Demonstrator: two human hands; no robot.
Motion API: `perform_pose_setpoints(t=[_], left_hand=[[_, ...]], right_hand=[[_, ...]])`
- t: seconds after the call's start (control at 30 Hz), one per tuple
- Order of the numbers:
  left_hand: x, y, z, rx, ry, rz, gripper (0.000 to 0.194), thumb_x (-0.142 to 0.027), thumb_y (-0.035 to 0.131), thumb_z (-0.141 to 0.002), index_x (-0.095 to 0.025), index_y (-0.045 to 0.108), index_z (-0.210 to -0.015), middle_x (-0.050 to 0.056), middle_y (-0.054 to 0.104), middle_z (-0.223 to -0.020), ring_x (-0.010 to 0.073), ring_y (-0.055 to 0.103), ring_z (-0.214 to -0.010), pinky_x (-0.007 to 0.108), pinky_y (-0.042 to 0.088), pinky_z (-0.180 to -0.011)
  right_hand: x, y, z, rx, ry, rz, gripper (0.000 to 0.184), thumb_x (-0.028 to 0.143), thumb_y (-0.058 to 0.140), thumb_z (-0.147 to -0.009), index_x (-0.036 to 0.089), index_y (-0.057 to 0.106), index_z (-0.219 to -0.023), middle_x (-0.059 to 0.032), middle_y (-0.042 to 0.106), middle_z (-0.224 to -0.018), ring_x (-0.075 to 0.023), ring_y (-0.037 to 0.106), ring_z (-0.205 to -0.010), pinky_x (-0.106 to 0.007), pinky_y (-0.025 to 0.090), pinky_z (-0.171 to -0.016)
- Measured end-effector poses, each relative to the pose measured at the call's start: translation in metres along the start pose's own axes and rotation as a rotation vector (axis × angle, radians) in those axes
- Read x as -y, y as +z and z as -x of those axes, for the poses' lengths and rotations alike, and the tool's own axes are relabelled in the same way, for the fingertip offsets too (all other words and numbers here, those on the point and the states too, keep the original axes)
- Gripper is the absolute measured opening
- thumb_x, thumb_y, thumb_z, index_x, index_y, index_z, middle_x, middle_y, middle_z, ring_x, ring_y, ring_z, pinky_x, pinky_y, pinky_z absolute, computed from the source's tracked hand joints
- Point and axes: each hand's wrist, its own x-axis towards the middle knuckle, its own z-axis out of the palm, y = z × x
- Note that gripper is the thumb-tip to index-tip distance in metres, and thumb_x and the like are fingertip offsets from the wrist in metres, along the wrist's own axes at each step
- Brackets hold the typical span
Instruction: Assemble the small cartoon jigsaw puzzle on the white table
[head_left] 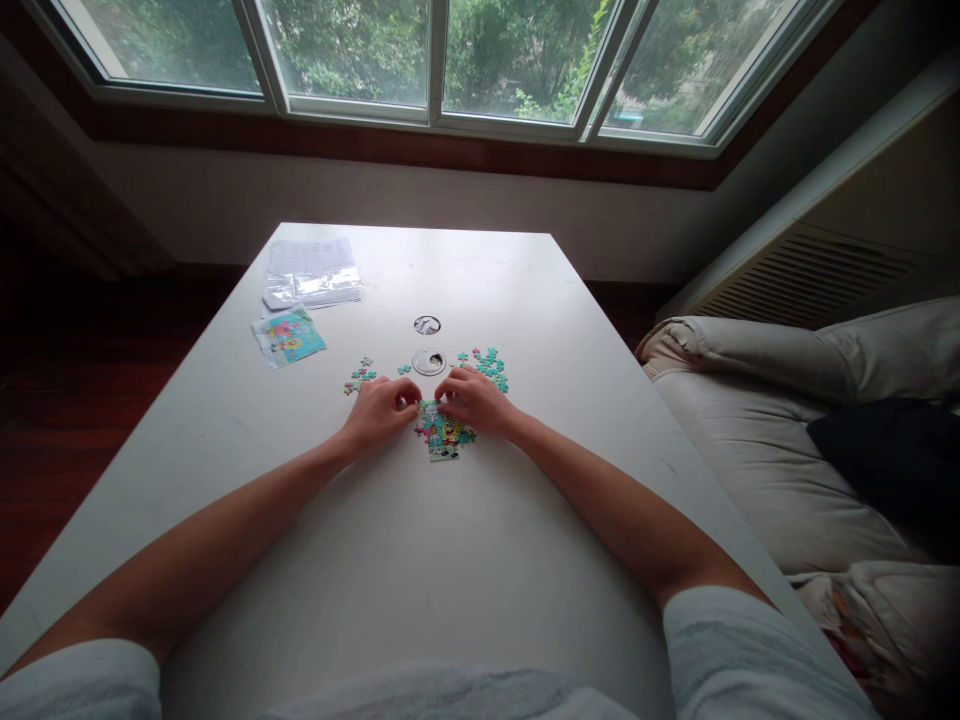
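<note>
Jigsaw puzzle (449,434), partly assembled: between left hand (381,408) and right hand (475,398), fingers curled at its far edge; whether pinching pieces, cannot tell. Loose pieces (492,369): just beyond right hand.

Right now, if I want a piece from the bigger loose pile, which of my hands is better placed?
Probably your right hand: the bigger pile lies just beyond it, while your left hand is on the other side of the puzzle, beside the smaller pile.
</note>
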Motion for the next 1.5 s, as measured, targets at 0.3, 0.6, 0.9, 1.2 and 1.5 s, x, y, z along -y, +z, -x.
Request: perform_pose_setpoints(t=[0.3, 0.6, 0.9, 1.2, 1.5], left_hand=[[0.004, 0.001, -0.001, -0.008, 0.013, -0.041, 0.013, -0.024, 0.062, -0.081, -0.026, 0.072, -0.089, -0.001, 0.07, -0.076, 0.0203, 0.061, -0.081, 0.036, 0.042, -0.084], [0.003, 0.001, -0.001, 0.023, 0.057, -0.058, 0.012, -0.025, 0.061, -0.084, -0.025, 0.073, -0.088, 0.0, 0.07, -0.081, 0.0198, 0.058, -0.08, 0.035, 0.038, -0.08], [-0.002, -0.001, 0.0, 0.021, 0.086, -0.137, 0.009, -0.027, 0.063, -0.086, -0.025, 0.072, -0.085, 0.002, 0.068, -0.081, 0.0222, 0.057, -0.085, 0.038, 0.036, -0.084], [0.007, -0.001, -0.003, -0.039, 0.091, -0.119, 0.018, -0.025, 0.057, -0.092, -0.027, 0.074, -0.098, 0.003, 0.072, -0.093, 0.0236, 0.059, -0.092, 0.04, 0.037, -0.089], [0.029, -0.017, -0.01, -0.097, 0.019, -0.166, 0.019, -0.023, 0.057, -0.09, -0.026, 0.075, -0.096, 0.004, 0.073, -0.102, 0.0256, 0.06, -0.099, 0.04, 0.039, -0.089]], right_hand=[[0.002, -0.001, -0.001, 0.019, 0.008, 0.033, 0.013, 0.028, 0.073, -0.089, 0.023, 0.072, -0.1, -0.0051, 0.063, -0.093, -0.0211, 0.052, -0.092, -0.033, 0.04, -0.086], [0.001, 0.0, -0.001, 0.012, -0.006, 0.04, 0.013, 0.03, 0.072, -0.09, 0.022, 0.072, -0.1, -0.0046, 0.063, -0.093, -0.0206, 0.051, -0.092, -0.032, 0.04, -0.086], [0.004, -0.001, 0.0, 0.021, -0.014, 0.068, 0.021, 0.039, 0.074, -0.089, 0.023, 0.071, -0.103, -0.005, 0.061, -0.095, -0.0213, 0.051, -0.093, -0.034, 0.04, -0.087], [0.004, -0.002, 0.0, 0.022, 0.012, 0.141, 0.023, 0.042, 0.072, -0.09, 0.024, 0.071, -0.105, -0.0068, 0.062, -0.1, -0.0232, 0.051, -0.097, -0.036, 0.039, -0.088], [-0.006, 0.001, 0.003, -0.056, 0.072, 0.211, 0.019, 0.038, 0.066, -0.094, 0.024, 0.07, -0.107, -0.0081, 0.064, -0.102, -0.0254, 0.052, -0.1, -0.041, 0.039, -0.094]])
